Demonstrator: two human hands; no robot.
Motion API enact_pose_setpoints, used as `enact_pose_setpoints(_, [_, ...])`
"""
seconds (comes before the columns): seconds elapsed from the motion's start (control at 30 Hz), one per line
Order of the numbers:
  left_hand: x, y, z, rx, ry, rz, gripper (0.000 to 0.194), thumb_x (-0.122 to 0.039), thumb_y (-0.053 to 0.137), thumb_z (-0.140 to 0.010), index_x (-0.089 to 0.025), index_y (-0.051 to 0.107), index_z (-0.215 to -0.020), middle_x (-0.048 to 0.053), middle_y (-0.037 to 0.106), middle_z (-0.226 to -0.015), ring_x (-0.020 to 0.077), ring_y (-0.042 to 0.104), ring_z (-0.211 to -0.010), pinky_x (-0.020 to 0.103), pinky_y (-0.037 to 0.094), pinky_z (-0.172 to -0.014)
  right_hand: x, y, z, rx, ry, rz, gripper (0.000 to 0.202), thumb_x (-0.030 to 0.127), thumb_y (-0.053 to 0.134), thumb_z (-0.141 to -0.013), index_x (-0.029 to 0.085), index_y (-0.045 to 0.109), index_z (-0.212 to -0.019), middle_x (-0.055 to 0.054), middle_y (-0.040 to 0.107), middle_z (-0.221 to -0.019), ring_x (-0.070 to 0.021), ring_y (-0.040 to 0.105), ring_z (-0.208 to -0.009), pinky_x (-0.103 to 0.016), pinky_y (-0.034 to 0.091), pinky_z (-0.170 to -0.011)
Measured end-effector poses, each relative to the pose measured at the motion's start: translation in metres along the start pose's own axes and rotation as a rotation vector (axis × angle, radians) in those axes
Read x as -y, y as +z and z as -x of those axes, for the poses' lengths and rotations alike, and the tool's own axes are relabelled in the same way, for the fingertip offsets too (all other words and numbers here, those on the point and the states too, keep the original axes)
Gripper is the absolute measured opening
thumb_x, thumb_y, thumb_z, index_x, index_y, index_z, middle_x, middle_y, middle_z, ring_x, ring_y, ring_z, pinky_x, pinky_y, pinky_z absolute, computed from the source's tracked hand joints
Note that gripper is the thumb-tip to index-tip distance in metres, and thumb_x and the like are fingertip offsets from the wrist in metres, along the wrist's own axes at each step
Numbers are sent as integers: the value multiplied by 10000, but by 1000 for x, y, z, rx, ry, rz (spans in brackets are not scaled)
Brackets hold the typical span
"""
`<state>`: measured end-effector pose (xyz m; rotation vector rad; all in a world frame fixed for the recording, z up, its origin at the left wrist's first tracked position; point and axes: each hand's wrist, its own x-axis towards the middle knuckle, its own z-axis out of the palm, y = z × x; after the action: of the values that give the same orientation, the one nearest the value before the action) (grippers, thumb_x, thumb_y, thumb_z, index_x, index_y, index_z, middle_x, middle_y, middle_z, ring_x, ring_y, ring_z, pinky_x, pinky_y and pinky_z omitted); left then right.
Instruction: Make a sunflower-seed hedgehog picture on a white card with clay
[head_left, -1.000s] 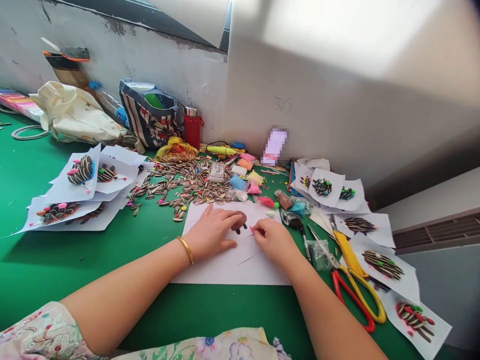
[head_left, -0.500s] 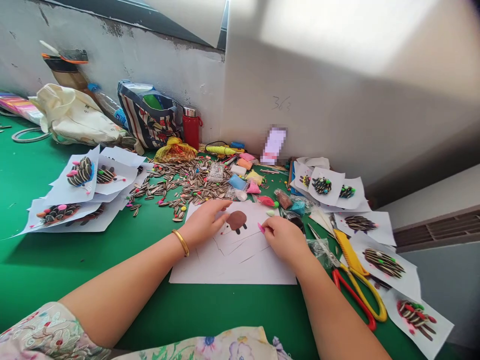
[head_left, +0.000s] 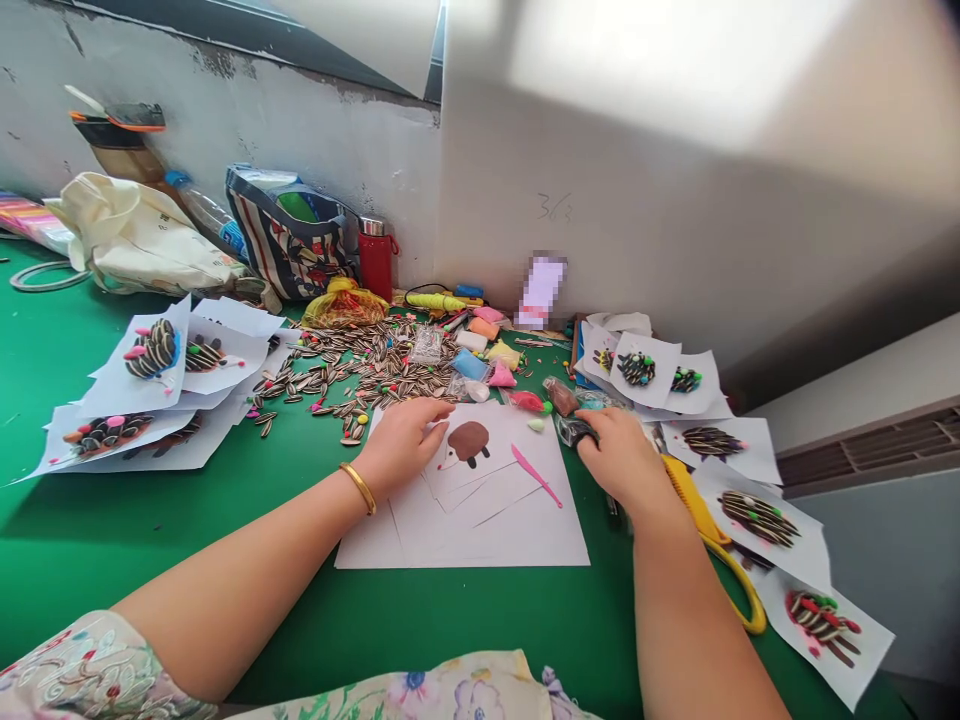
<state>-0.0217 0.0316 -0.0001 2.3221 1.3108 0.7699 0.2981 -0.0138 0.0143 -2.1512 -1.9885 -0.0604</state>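
Note:
My left hand (head_left: 405, 448) rests on the white paper (head_left: 487, 540) with its fingers stretched out, beside a flat brown hedgehog figure (head_left: 468, 440) with dark feet. A pink plastic clay knife (head_left: 537, 476) lies on the paper, right of the figure. Beyond the paper's right edge, my right hand (head_left: 624, 462) has its fingers closed on a small plastic bag of black clay (head_left: 574, 431). Its fingertips are partly hidden. A pale green lump (head_left: 535, 425) and a red clay packet (head_left: 528, 401) sit near that bag.
Sunflower seeds (head_left: 390, 365) are heaped behind the paper. Seed-hedgehog cards (head_left: 154, 400) lie at left, more cards (head_left: 761, 515) at right. Scissors with a yellow handle (head_left: 739, 585) lie under my right forearm. A red bottle (head_left: 375, 260) and striped bag (head_left: 292, 240) stand against the wall.
My right hand has put the pink clay knife down on the paper and moved right, closing on the bag of black clay. My left hand stays in place on the paper.

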Motion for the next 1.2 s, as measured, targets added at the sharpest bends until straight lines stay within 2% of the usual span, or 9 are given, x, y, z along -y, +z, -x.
enact_pose_setpoints(0.13, [-1, -1, 0, -7, -3, -7, 306, -266, 478, -918, -192, 666, -1148, 70, 719, -1115, 231, 654, -1032, 403, 508, -930, 4, 5, 2, 66, -32, 62, 470, 282, 594, -837, 227, 608, -1303, -113, 607, -1142, -295, 526, -1049, -399, 412, -858])
enact_pose_setpoints(0.27, [-1, 0, 1, -11, 2, 2, 298, -267, 485, -916, -194, 674, -1135, 71, 719, -1103, 229, 654, -1030, 395, 511, -922, 6, 10, -1, 65, -21, 63, 347, 328, 623, -859, 242, 680, -1190, -109, 602, -1060, -287, 526, -1016, -394, 410, -837])
enact_pose_setpoints(0.4, [-1, 1, 0, -11, 0, -5, 290, -270, 490, -917, -199, 679, -1126, 66, 720, -1108, 232, 652, -1039, 397, 508, -927, 8, 11, -1, 103, -27, 66, 255, 282, 595, -857, 252, 711, -1083, -104, 602, -1071, -290, 530, -1032, -391, 411, -816])
enact_pose_setpoints(0.57, [-1, 0, 0, -4, 4, -4, 291, -260, 488, -915, -197, 688, -1116, 68, 715, -1135, 240, 642, -1071, 405, 506, -940, 9, 9, 2, 123, -1, 124, 315, 152, 534, -829, 241, 688, -1089, -117, 618, -1126, -311, 526, -1071, -424, 406, -826])
enact_pose_setpoints(0.73, [2, -1, -1, -4, 3, -15, 296, -265, 488, -909, -196, 694, -1109, 69, 712, -1145, 245, 639, -1079, 422, 497, -965, 14, 8, 3, 23, -8, 35, 453, 73, 467, -809, 234, 648, -1191, -95, 622, -1238, -286, 527, -1132, -438, 384, -899])
enact_pose_setpoints(0.87, [3, -1, -1, -3, -7, -28, 294, -260, 489, -905, -195, 695, -1104, 66, 709, -1155, 246, 633, -1092, 421, 492, -973, 25, 10, 3, -79, -43, -60, 370, 143, 457, -878, 235, 668, -1167, -82, 643, -1237, -269, 531, -1147, -426, 367, -929])
enact_pose_setpoints(0.97, [3, -1, -2, -6, -9, -28, 295, -259, 484, -905, -192, 696, -1099, 67, 711, -1147, 244, 638, -1078, 419, 495, -967, 33, 15, 3, -107, -108, -100, 306, 203, 493, -898, 239, 686, -1133, -77, 650, -1244, -264, 528, -1163, -426, 343, -958])
enact_pose_setpoints(1.2, [8, 0, -3, -41, -36, -48, 295, -234, 496, -880, -201, 700, -1090, 63, 718, -1107, 237, 651, -1029, 398, 503, -935, 45, 30, 3, -152, -202, -122, 322, 186, 536, -883, 237, 676, -1169, -65, 654, -1273, -252, 537, -1185, -444, 305, -1004])
